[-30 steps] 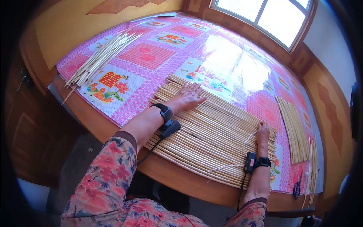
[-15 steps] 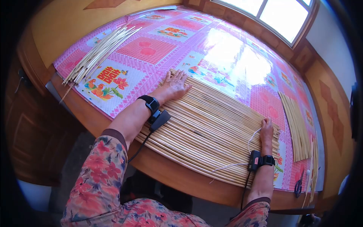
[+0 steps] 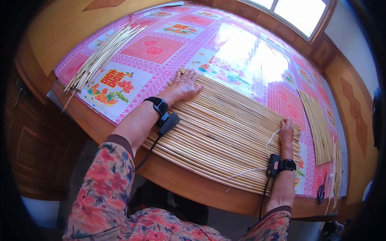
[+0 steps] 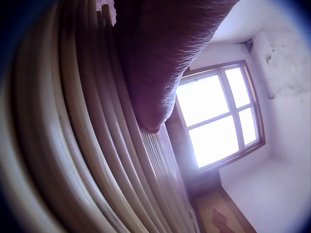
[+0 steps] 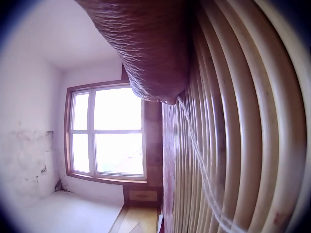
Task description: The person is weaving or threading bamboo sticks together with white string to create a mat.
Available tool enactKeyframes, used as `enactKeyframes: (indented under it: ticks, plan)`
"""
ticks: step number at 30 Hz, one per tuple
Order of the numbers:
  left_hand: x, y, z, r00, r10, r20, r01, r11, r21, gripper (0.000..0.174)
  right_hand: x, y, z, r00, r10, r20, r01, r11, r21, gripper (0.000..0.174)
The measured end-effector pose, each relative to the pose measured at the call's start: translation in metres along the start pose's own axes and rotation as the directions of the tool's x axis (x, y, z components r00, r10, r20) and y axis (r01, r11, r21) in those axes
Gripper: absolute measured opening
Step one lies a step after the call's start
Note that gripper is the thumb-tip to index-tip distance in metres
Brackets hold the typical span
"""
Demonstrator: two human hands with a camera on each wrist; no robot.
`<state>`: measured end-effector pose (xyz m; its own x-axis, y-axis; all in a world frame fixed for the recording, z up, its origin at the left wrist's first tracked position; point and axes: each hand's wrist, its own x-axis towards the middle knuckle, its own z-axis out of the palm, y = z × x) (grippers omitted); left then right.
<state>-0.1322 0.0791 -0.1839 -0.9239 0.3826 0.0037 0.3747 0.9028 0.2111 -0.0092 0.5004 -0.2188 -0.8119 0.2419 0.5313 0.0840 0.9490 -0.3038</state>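
Note:
Many slim wooden sticks lie side by side as a flat mat near the table's front edge. My left hand rests palm down, fingers spread, on the mat's far left end; in the left wrist view the hand lies against the sticks. At the far right end is my right hand, its fingers bent around the end of a white string. The string runs from under the right hand across the sticks in the right wrist view.
A loose bundle of thin pale sticks lies at the table's left. Another flat bundle is on the right, with scissors and thin strips nearer the edge. A patterned pink cloth covers the table; a window stands behind.
My left hand has slid left and away along the mat to its far left corner. The right hand keeps its place at the right end, and the view has shifted slightly.

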Motion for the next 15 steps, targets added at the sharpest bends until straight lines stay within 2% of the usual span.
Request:
enactKeyframes:
  ticks: [3,7,9,13,15]
  plan:
    - [-0.0005,-0.0004,0.0020,0.998,0.019,-0.061,-0.017,0.999,0.031,0.067,0.0002,0.0006,0.0012,1.000,-0.010,-0.023,0.010,1.000,0.007,0.012]
    - [0.0008,-0.0041,0.0075,0.997,0.024,-0.070,-0.023,0.999,0.024,0.066,-0.0008,-0.0002,0.0013,1.000,0.010,-0.002,-0.010,1.000,0.000,0.012]
    - [0.0018,-0.0054,0.0095,0.990,0.045,-0.136,-0.042,0.999,0.027,0.066,0.0008,0.0001,0.0007,1.000,0.026,0.012,-0.025,1.000,-0.016,0.012]
    - [0.0006,-0.0050,0.0075,0.989,0.045,-0.141,-0.043,0.999,0.017,0.067,0.0003,0.0004,0.0017,0.999,0.032,0.010,-0.032,0.999,-0.026,0.013]
    - [0.0015,-0.0042,0.0063,0.996,0.026,-0.087,-0.024,0.999,0.022,0.068,0.0002,0.0002,0.0012,0.999,0.038,0.001,-0.038,0.999,-0.025,0.013]
